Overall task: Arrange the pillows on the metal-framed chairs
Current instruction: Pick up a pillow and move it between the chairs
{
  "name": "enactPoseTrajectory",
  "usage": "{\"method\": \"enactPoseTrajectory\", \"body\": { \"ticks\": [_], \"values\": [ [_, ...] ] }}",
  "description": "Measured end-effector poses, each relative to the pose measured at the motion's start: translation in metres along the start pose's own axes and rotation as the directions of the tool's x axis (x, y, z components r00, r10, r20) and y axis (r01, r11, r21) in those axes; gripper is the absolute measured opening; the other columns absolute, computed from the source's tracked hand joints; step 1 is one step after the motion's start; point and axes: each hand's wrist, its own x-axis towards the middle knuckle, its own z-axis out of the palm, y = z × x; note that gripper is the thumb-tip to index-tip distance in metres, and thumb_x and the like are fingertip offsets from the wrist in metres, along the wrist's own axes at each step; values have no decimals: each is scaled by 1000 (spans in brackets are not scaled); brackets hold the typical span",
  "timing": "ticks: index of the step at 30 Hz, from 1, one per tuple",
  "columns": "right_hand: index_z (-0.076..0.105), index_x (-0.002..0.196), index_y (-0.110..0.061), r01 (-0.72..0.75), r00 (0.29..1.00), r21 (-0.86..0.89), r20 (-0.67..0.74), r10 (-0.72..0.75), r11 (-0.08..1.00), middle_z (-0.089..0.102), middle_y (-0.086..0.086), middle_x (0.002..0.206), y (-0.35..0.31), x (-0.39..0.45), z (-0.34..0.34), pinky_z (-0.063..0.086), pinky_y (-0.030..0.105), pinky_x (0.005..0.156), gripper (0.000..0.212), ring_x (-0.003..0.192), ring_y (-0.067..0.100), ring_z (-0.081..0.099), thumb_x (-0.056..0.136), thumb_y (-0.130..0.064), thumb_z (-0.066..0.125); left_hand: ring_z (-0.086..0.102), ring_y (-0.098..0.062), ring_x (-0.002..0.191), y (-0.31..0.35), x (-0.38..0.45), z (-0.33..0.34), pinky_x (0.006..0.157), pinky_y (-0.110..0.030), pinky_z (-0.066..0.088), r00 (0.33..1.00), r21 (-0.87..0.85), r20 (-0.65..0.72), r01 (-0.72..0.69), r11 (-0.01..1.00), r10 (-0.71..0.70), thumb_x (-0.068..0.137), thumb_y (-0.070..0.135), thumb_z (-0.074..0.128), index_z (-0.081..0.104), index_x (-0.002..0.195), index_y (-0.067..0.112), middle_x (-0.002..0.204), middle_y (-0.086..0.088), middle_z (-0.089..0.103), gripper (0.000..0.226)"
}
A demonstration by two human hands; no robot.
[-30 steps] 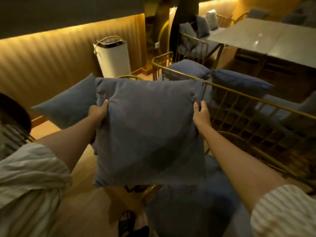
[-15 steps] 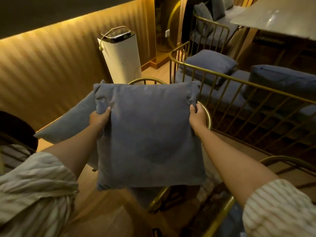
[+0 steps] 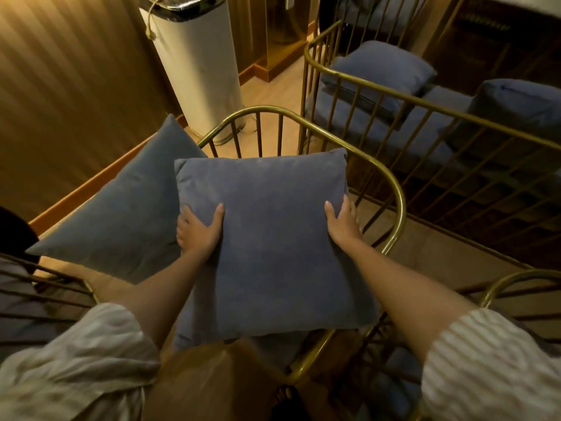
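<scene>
I hold a square blue-grey pillow (image 3: 273, 238) flat-on in front of me, inside the curved brass rail of a metal-framed chair (image 3: 394, 189). My left hand (image 3: 198, 230) grips its left edge and my right hand (image 3: 343, 221) grips its right edge. A second blue-grey pillow (image 3: 121, 208) leans to the left, partly behind the held one. The chair's seat is mostly hidden under the held pillow.
A tall white cylindrical bin (image 3: 197, 62) stands behind the chair by the ribbed wall. To the right is a brass-railed bench (image 3: 425, 101) holding two more blue pillows (image 3: 382, 71) (image 3: 516, 107). Another chair's rail (image 3: 516, 278) curves at lower right.
The held pillow has come down from chest height into the chair, and my view has tilted downward. Both hands have shifted from the upper corners to the pillow's side edges.
</scene>
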Motion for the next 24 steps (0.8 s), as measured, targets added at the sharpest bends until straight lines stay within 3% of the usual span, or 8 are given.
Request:
{"method": "enactPoseTrajectory", "body": {
  "ticks": [4,7,11,17,20,24],
  "values": [
    [14,158,-26,21,1000,-26,-20,-22,999,17,7,166,13,-15,-3,19,59,120,77,151,35,22,95,-66,34,16,-36,150,8,-21,10,122,-53,10,992,75,-71,-100,992,106,84,72,53,19,156,13,163,-18,18,99],
    [19,157,-22,59,998,-41,-25,-60,997,23,7,164,22,-27,-16,23,57,119,76,149,33,27,96,-63,38,17,-32,151,23,-37,16,121,-52,6,936,127,-23,-345,930,350,84,66,59,32,151,16,162,-13,22,87],
    [24,155,-19,69,995,-70,-61,-73,995,26,8,163,38,-51,-51,26,55,118,69,147,33,31,99,-54,43,21,-30,150,58,-63,30,123,-50,5,793,137,151,-608,782,590,90,48,63,38,148,13,160,-13,28,72],
    [35,152,-17,126,982,-249,-109,-157,960,43,11,154,88,-107,-146,25,47,115,59,143,30,38,100,-42,49,24,-30,149,118,-139,75,123,-50,8,576,12,364,-788,615,732,99,23,53,34,150,7,158,-15,33,57],
    [35,152,-17,62,975,-331,-181,-128,942,42,11,155,129,-142,-198,26,49,116,61,143,30,38,100,-46,48,24,-28,149,142,-197,104,123,-47,9,457,-11,443,-858,514,772,97,22,55,33,152,9,158,-12,33,61],
    [35,151,-15,-77,939,-264,-344,-19,961,44,11,154,195,-196,-261,29,48,113,65,141,31,40,98,-50,49,28,-29,147,162,-283,146,121,-47,16,274,-74,517,-930,361,811,93,21,60,36,151,9,157,-11,36,64]
  ]
}}
